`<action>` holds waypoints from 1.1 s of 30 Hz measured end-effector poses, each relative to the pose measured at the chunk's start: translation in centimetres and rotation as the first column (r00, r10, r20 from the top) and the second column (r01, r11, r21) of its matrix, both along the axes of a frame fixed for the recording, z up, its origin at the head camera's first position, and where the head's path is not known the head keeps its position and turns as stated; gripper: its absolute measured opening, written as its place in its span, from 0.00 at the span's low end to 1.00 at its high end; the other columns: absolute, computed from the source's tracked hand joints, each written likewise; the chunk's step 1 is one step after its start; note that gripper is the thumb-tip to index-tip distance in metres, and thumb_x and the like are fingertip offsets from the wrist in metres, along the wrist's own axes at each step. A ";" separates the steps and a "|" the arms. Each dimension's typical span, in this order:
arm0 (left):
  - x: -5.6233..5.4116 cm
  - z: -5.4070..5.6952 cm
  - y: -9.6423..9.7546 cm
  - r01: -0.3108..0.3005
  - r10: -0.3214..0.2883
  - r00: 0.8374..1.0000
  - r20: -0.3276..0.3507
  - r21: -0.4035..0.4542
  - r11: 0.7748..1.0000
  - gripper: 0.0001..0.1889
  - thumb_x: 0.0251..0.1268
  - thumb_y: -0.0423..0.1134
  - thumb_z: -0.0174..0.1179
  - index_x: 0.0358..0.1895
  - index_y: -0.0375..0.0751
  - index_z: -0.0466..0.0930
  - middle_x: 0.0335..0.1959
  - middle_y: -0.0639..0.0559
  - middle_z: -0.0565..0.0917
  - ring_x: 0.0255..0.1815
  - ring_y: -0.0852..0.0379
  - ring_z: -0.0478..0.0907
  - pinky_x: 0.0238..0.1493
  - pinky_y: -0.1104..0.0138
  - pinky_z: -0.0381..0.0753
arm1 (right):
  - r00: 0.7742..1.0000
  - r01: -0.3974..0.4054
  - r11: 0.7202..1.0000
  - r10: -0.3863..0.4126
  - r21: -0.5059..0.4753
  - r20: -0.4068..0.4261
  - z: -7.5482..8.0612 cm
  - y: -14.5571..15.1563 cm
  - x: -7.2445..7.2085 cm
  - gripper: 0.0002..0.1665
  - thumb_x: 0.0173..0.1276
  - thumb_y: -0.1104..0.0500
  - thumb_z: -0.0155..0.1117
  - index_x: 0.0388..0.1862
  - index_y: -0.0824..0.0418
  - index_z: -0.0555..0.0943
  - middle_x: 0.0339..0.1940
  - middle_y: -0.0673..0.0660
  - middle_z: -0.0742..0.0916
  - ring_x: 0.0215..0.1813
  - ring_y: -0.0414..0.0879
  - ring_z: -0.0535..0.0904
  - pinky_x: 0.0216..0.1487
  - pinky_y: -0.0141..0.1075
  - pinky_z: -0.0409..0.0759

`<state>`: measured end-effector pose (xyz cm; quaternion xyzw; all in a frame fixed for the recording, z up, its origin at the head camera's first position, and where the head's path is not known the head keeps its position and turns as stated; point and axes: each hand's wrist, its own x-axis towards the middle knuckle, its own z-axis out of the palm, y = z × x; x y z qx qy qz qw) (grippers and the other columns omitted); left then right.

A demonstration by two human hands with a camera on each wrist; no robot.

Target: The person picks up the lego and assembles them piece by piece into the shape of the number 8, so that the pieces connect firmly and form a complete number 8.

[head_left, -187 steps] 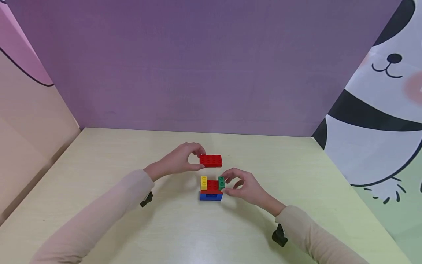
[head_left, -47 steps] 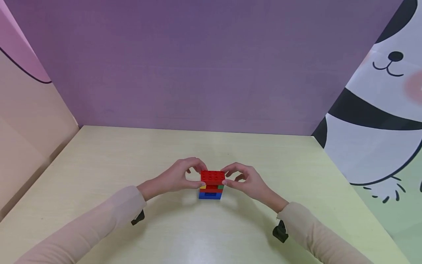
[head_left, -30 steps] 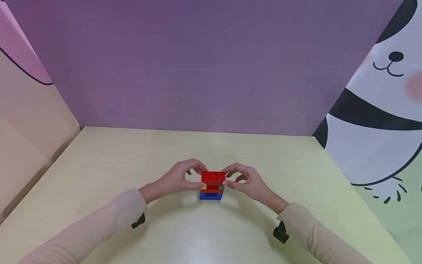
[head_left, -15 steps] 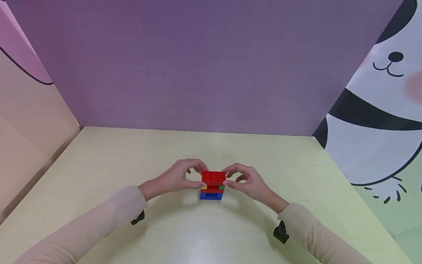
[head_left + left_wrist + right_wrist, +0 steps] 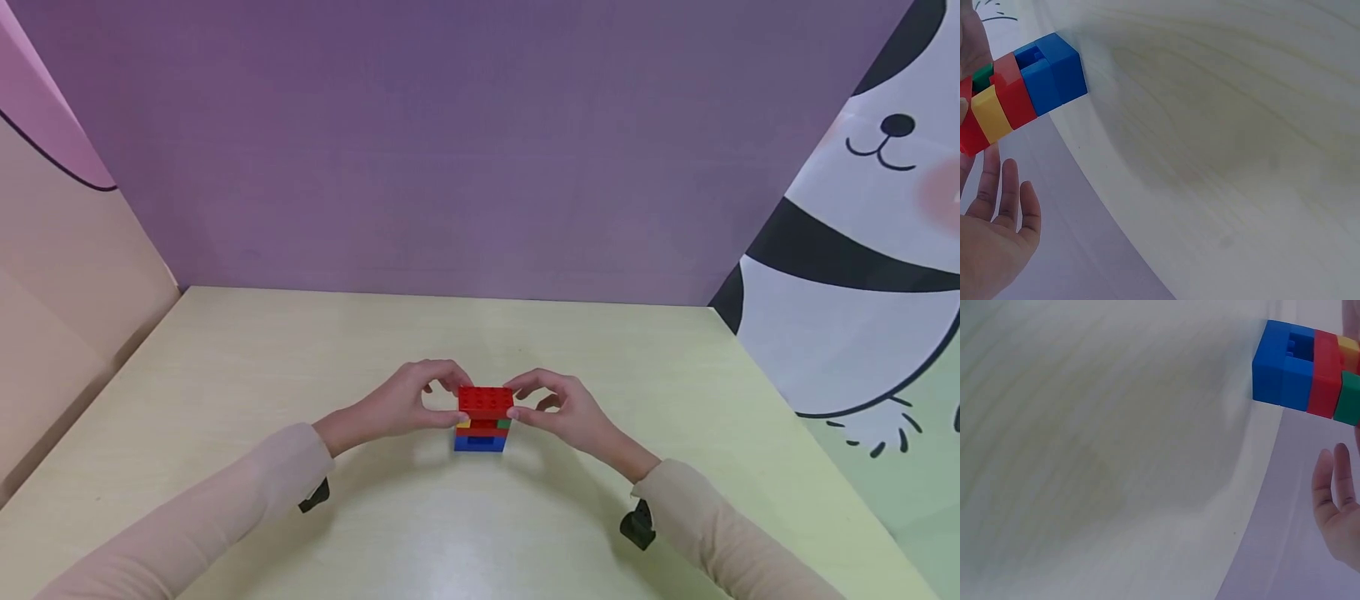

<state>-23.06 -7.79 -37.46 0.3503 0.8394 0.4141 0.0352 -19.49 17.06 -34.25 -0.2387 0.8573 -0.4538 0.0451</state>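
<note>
A small tower of toy building bricks stands upright on the table. Its top is a red brick [image 5: 485, 400] with studs facing up. My left hand [image 5: 412, 398] pinches that brick's left end between thumb and fingers; my right hand [image 5: 561, 408] does likewise at the right end. Beneath it sit a yellow brick [image 5: 991, 115] on the left and a green brick [image 5: 1349, 399] on the right, with a gap between them. A second red brick [image 5: 1014, 90] lies under those, above blue bricks [image 5: 478, 444] with an opening at the front. Fingers partly cover the top brick's ends.
The pale wooden table [image 5: 315, 333] extends around the tower. A purple panel [image 5: 465, 150] rises along its back edge, and a wall with a panda picture [image 5: 847, 242] is to the right. Dark straps [image 5: 637, 527] hang at both wrists.
The top red brick, earlier held in the air by my left hand, has come down onto the yellow and green bricks. My right hand moved from the green brick to it. Lately both stay nearly still.
</note>
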 end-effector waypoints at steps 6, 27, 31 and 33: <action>0.1 0.1 0.0 0.000 0.000 1.000 -0.005 0.002 1.000 0.18 0.50 0.47 0.67 0.45 0.54 0.75 0.42 0.61 0.80 0.46 0.51 0.76 0.45 0.54 0.75 | 1.000 -0.005 1.000 0.006 -0.012 0.028 0.0 0.0 0.0 0.18 0.59 0.62 0.64 0.49 0.60 0.77 0.48 0.60 0.81 0.50 0.61 0.75 0.43 0.43 0.77; 0.1 0.2 -0.1 -0.013 0.013 1.000 0.020 0.000 1.000 0.19 0.49 0.47 0.68 0.46 0.54 0.75 0.42 0.61 0.80 0.47 0.51 0.76 0.46 0.52 0.75 | 0.996 0.015 1.000 -0.014 0.012 -0.091 -0.5 0.0 0.3 0.19 0.57 0.65 0.65 0.49 0.62 0.77 0.48 0.59 0.82 0.47 0.51 0.76 0.40 0.32 0.78; 0.1 0.4 -0.1 -0.009 0.009 1.000 0.007 -0.016 1.000 0.19 0.49 0.47 0.68 0.46 0.54 0.75 0.42 0.61 0.80 0.46 0.51 0.77 0.46 0.52 0.75 | 0.995 0.022 1.000 -0.020 0.015 -0.100 -1.9 0.5 -0.5 0.20 0.57 0.63 0.66 0.50 0.58 0.77 0.49 0.56 0.82 0.48 0.52 0.76 0.40 0.32 0.78; 0.0 0.4 -0.1 -0.007 0.007 1.000 0.002 -0.022 1.000 0.19 0.49 0.47 0.68 0.46 0.54 0.75 0.42 0.61 0.81 0.46 0.51 0.77 0.46 0.53 0.75 | 0.995 0.023 1.000 -0.021 0.011 -0.099 -2.6 0.8 -1.0 0.20 0.57 0.61 0.67 0.50 0.56 0.77 0.49 0.54 0.82 0.49 0.53 0.75 0.41 0.32 0.78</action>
